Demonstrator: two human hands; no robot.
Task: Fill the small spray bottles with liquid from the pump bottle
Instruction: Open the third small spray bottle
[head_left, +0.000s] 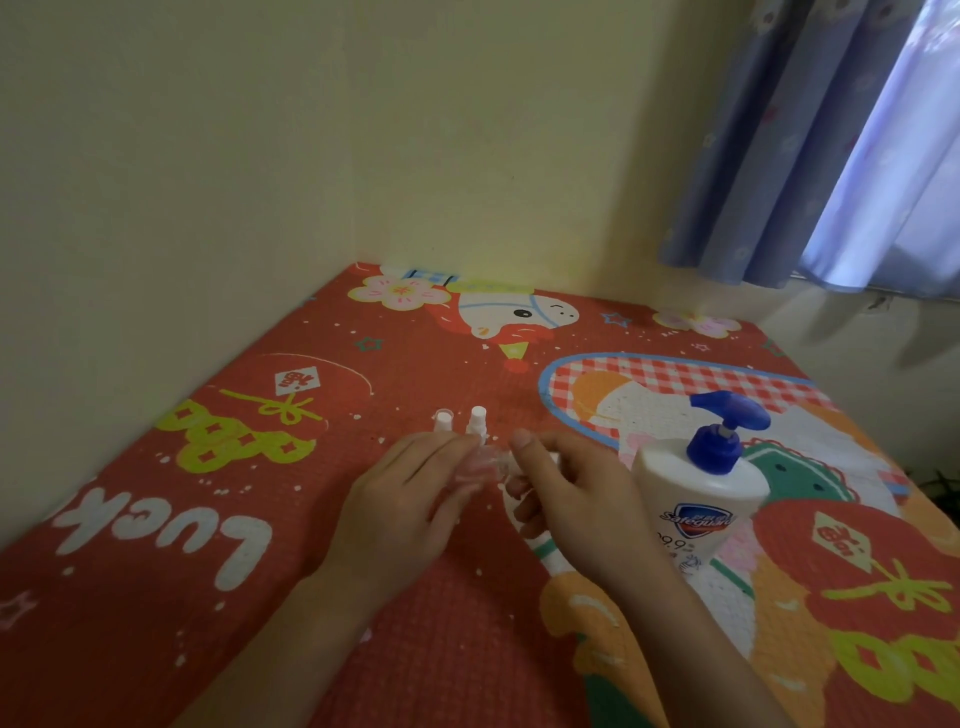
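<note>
So both hands were bunched up over the middle of the red mat (260, 493), working on one small clear spray bottle (485, 461) held between them. The left hand (400, 504) had its fingers curled loosely round the bottle's body, and the right hand (566, 493) was pinching at the other end, thumb up top, looking like it was on the cap or neck. I couldn't actually tell if the cap was on or off, it's all blurry clear plastic there. The bottle lay roughly sideways, its long axis running left to right from one hand to the other, not upright. Two more little bottles (460, 422) stood just behind the left fingertips, close together, white tops up. The pump (711, 467), white body with a blue head, stood just to the right of the right hand, nearly touching the wrist, spout pointing off to the right and away. My guess is this was the uncapping step, nothing filled yet as far as I could see. The thing that mattered next: the pump sat on the right side, so the right hand was way nearer to press it, while the left would have to tip the bottle upright and carry it across under that spout.
</note>
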